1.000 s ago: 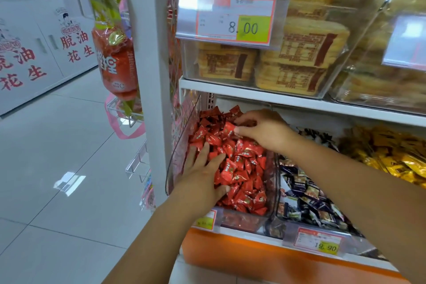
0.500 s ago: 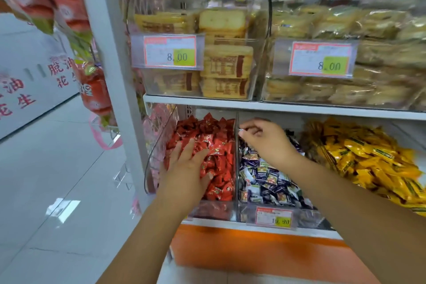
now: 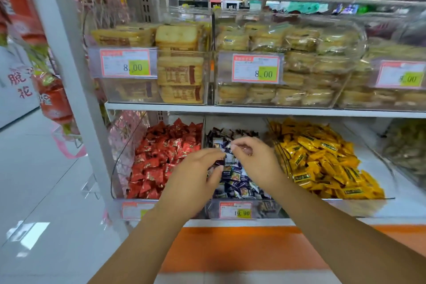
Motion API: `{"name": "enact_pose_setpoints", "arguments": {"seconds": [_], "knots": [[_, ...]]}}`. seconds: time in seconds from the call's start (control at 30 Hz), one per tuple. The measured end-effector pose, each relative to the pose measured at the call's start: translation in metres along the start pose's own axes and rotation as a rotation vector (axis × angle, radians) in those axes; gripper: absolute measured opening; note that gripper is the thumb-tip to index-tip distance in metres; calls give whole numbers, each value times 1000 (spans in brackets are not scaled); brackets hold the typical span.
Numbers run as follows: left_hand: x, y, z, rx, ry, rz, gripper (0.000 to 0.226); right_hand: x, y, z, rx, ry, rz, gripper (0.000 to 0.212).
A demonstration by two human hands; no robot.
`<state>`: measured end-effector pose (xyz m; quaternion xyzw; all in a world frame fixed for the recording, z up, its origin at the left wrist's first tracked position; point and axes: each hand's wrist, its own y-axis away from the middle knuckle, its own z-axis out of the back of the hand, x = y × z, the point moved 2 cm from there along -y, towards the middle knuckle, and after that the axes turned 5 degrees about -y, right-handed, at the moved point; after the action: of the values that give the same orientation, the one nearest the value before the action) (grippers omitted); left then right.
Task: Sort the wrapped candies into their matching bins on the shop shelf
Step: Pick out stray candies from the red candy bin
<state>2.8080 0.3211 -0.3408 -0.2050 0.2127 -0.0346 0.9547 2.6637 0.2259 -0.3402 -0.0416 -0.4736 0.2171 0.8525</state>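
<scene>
White metal shop shelf (image 3: 276,110) carries two tiers of clear plastic tubs: the upper board holds tubs of pale wrapped biscuits (image 3: 299,62) along its whole front edge. On the lower board, three open clear bins stand side by side. At the left end lies the heap of red wrapped candies (image 3: 161,157), to the right the heap of yellow wrapped candies (image 3: 322,159), and between them the narrow clear middle bin (image 3: 267,208), filled with dark blue and white wrapped candies (image 3: 237,182). Both hands hang over this middle bin, close together. The left hand (image 3: 191,177) has its fingers curled, its fingertips pinching a small dark purple candy (image 3: 219,162) just above the heap. The right hand (image 3: 258,161) is curled too, its thumb and forefinger closed on a pale blue-and-white candy (image 3: 227,146) beside it. An orange-framed price label (image 3: 235,210) sits on the middle bin's front wall, at the lower board's front edge.
</scene>
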Motion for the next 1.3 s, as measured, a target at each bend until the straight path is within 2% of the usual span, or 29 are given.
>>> {"name": "enact_pose_setpoints", "arguments": {"seconds": [0.1,0.23,0.37,0.5,0.6,0.73,0.97,1.07,1.13,1.23,1.3], "knots": [[0,23,-4,-7,51,-39,31,10,29,-3,-1,-179,35,10],[8,70,-23,3,92,-27,30,2,76,-23,22,-267,31,15],[35,125,-61,181,53,116,35,-40,126,-62,76,-266,-73,24],[73,173,-104,303,80,329,25,-108,167,-115,313,-152,-269,17],[96,205,-131,382,94,492,27,-162,193,-149,448,-14,-391,9],[121,254,-161,502,106,684,28,-219,230,-190,658,111,-575,22],[137,296,-185,600,149,886,30,-269,268,-255,957,318,-569,40],[135,303,-185,619,151,895,32,-283,281,-269,980,396,-542,48],[133,305,-183,621,152,898,32,-291,287,-276,919,447,-509,36],[134,301,-178,601,156,915,32,-291,285,-282,863,446,-576,10],[131,299,-174,586,171,916,32,-281,281,-283,880,439,-577,7]]}}
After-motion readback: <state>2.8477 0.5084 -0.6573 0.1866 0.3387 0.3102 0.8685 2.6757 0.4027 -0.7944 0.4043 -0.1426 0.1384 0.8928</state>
